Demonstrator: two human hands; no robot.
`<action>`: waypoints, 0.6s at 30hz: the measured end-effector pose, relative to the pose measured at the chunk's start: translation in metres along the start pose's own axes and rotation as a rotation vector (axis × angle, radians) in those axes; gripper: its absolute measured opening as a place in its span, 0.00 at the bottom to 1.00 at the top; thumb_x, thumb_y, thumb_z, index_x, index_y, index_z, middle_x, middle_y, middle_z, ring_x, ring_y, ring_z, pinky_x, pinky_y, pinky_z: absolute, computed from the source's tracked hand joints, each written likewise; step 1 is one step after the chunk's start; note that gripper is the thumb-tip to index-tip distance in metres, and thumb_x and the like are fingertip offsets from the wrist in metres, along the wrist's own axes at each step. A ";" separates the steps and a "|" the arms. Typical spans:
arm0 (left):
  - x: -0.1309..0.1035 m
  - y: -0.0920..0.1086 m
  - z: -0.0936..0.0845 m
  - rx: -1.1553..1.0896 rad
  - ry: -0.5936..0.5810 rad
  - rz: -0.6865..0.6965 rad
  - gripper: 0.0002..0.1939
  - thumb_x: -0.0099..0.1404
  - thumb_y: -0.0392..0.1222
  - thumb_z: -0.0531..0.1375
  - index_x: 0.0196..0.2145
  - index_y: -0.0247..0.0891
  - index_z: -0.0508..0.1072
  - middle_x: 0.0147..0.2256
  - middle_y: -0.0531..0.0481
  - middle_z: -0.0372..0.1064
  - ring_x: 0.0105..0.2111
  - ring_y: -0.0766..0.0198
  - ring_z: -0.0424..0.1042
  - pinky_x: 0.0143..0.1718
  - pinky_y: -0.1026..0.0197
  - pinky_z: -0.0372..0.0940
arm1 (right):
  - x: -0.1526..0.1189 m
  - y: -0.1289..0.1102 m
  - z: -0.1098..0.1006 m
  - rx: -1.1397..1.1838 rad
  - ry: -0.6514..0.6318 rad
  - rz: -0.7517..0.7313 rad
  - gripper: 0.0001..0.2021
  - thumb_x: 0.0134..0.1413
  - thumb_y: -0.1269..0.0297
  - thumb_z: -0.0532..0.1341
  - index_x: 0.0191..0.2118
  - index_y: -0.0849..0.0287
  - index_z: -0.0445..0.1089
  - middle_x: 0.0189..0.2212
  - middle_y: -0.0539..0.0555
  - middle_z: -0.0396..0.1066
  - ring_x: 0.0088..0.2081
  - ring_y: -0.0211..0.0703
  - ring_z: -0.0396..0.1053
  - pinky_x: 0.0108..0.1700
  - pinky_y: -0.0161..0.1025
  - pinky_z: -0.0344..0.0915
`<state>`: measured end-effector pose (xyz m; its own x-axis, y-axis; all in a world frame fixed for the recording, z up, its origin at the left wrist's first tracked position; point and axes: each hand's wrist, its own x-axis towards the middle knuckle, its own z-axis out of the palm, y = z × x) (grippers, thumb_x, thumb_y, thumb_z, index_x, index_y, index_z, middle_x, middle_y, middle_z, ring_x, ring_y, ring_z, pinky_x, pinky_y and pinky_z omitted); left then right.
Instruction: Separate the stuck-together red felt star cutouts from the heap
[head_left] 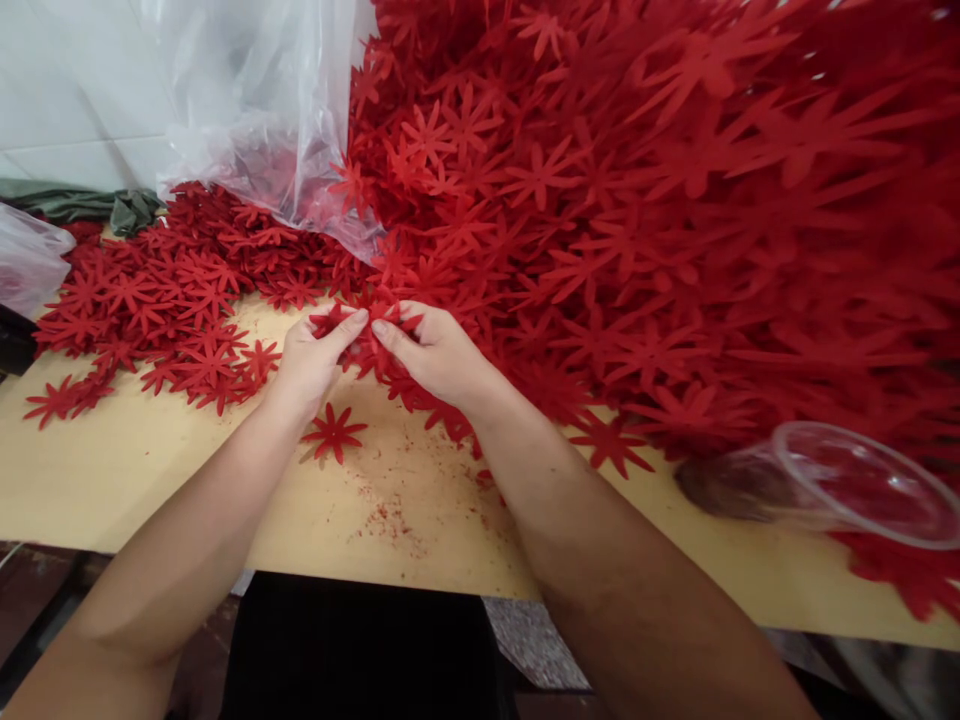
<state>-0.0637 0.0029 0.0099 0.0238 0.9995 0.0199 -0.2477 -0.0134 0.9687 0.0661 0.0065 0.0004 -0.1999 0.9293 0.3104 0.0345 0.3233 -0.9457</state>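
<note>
Between my two hands is a red flower-shaped cutout (367, 345) with long narrow petals. My left hand (315, 350) pinches its left side, thumb on top. From the right, my right hand (427, 345) pinches it the same way, and the two thumb tips nearly meet. The fingers under the cutout are mostly hidden. A single red cutout (334, 432) lies on the table just below my left hand. Behind and right of my hands rises a large heap of like red cutouts (540, 180).
A lower pile of red cutouts (180, 290) spreads at the left. Clear plastic sheeting (262, 100) hangs behind it. A clear plastic tub (795, 490) lies tipped at the right. Red crumbs (386, 525) dot the wooden table (315, 530); its front edge is near me.
</note>
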 end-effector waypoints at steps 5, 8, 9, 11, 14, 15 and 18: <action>0.014 0.001 -0.016 -0.111 0.202 -0.003 0.12 0.48 0.43 0.67 0.26 0.38 0.67 0.21 0.59 0.65 0.19 0.75 0.62 0.21 0.70 0.58 | -0.002 -0.003 -0.002 0.068 -0.067 0.070 0.07 0.49 0.66 0.62 0.27 0.59 0.62 0.22 0.45 0.63 0.25 0.30 0.60 0.31 0.33 0.61; 0.019 0.003 -0.022 -0.099 0.266 -0.002 0.13 0.47 0.43 0.67 0.27 0.39 0.67 0.21 0.59 0.63 0.19 0.75 0.61 0.19 0.70 0.54 | 0.000 -0.002 -0.005 0.054 0.027 0.081 0.06 0.49 0.69 0.61 0.25 0.59 0.62 0.18 0.42 0.58 0.21 0.28 0.55 0.26 0.32 0.56; 0.019 0.003 -0.022 -0.057 0.252 0.003 0.13 0.47 0.42 0.67 0.28 0.39 0.67 0.21 0.59 0.64 0.19 0.75 0.61 0.19 0.70 0.54 | 0.001 -0.001 -0.007 0.063 0.055 0.078 0.06 0.48 0.70 0.60 0.25 0.60 0.62 0.18 0.43 0.59 0.21 0.28 0.56 0.27 0.32 0.56; 0.017 0.002 -0.018 0.050 0.189 0.036 0.13 0.46 0.37 0.66 0.30 0.38 0.69 0.23 0.58 0.66 0.22 0.75 0.63 0.23 0.69 0.57 | 0.003 0.000 -0.008 0.086 0.085 0.071 0.04 0.47 0.70 0.61 0.26 0.60 0.65 0.20 0.44 0.63 0.22 0.28 0.58 0.29 0.32 0.59; 0.011 0.000 -0.010 0.171 0.112 0.126 0.14 0.45 0.30 0.63 0.32 0.37 0.70 0.29 0.56 0.70 0.29 0.72 0.67 0.34 0.67 0.62 | 0.003 0.000 -0.010 0.093 0.100 0.061 0.05 0.46 0.66 0.63 0.26 0.60 0.67 0.21 0.46 0.66 0.23 0.29 0.59 0.29 0.33 0.60; 0.010 0.000 -0.009 0.196 0.105 0.145 0.14 0.46 0.29 0.62 0.33 0.37 0.70 0.30 0.56 0.70 0.30 0.72 0.67 0.36 0.66 0.62 | 0.003 0.000 -0.010 0.082 0.110 0.060 0.07 0.46 0.63 0.63 0.25 0.60 0.67 0.20 0.45 0.65 0.22 0.29 0.58 0.28 0.33 0.59; 0.008 0.001 -0.009 0.250 0.112 0.154 0.10 0.50 0.31 0.60 0.33 0.38 0.72 0.28 0.56 0.69 0.28 0.71 0.65 0.34 0.66 0.61 | 0.003 -0.001 -0.011 0.050 0.147 0.060 0.13 0.45 0.56 0.64 0.21 0.60 0.65 0.17 0.45 0.61 0.21 0.29 0.55 0.26 0.33 0.57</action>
<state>-0.0723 0.0112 0.0091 -0.1056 0.9819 0.1575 0.0060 -0.1578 0.9875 0.0761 0.0112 0.0030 -0.0530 0.9639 0.2609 -0.0070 0.2609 -0.9653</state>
